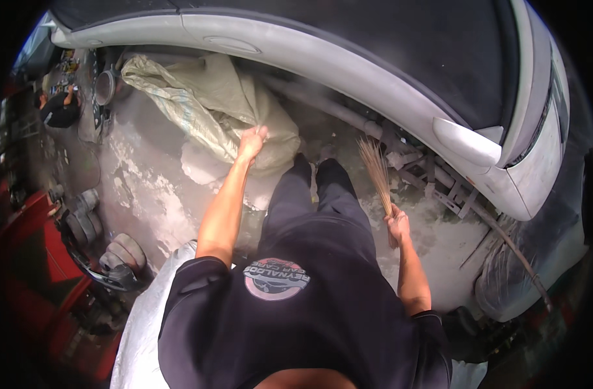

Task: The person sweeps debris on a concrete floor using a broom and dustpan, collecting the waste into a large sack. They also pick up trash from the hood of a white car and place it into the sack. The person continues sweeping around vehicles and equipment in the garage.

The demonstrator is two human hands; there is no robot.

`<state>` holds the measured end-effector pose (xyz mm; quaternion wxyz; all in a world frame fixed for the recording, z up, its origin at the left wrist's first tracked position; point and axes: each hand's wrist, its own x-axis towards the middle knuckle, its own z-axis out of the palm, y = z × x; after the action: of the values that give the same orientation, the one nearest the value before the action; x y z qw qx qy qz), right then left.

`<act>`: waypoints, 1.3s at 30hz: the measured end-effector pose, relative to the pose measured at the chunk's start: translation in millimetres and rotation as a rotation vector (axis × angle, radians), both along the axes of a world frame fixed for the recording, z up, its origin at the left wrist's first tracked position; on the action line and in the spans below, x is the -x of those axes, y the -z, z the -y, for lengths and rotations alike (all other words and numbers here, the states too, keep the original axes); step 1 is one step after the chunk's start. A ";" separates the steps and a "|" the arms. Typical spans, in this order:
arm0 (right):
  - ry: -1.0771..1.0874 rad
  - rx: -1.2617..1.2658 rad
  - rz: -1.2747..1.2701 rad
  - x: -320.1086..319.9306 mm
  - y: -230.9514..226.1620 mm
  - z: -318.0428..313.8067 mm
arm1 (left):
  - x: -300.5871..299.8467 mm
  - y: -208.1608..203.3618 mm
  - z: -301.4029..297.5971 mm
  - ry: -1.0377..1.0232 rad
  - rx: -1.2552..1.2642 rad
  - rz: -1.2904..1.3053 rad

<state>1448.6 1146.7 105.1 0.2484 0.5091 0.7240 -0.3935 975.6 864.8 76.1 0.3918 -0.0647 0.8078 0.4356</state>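
My left hand (pixel 252 144) is closed on a bunched edge of a large beige woven sack (pixel 222 91), which lies slumped on the floor in front of my feet and reaches off to the left. Folds hide whatever the sack may contain. On the right, my right hand (pixel 398 225) grips the bound end of a stick broom (pixel 376 170). Its thin brown bristles fan out away from me, toward the car's underside. Broom and sack are apart, with my legs between them.
A pale car body (pixel 348 71) with a side mirror (pixel 466 141) stretches across the far side. Metal parts (pixel 439 181) and a long pole (pixel 514 249) lie at right. Another person (pixel 60 110) crouches far left. Rounded grey pieces (pixel 123 253) sit near red panels (pixel 53 249).
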 end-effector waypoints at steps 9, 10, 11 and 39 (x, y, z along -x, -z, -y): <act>0.093 0.085 0.032 -23.7 38.7 -32.7 | -5.9 -70.2 -35.0 -0.199 -0.113 -0.032; 0.136 0.101 -0.003 -26.8 38.9 -33.5 | -7.4 -79.1 -52.7 -0.198 -0.143 0.008; 0.180 0.116 -0.041 -29.6 38.9 -29.1 | -11.1 -90.7 -65.7 -0.145 -0.168 -0.035; 0.283 0.077 0.107 -64.2 34.5 -2.7 | 76.7 -66.8 -137.4 0.031 -0.171 -0.072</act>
<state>1512.8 1149.4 70.5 0.2481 0.6164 0.6152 -0.4243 898.9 1002.1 142.9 0.3731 -0.0027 0.7823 0.4988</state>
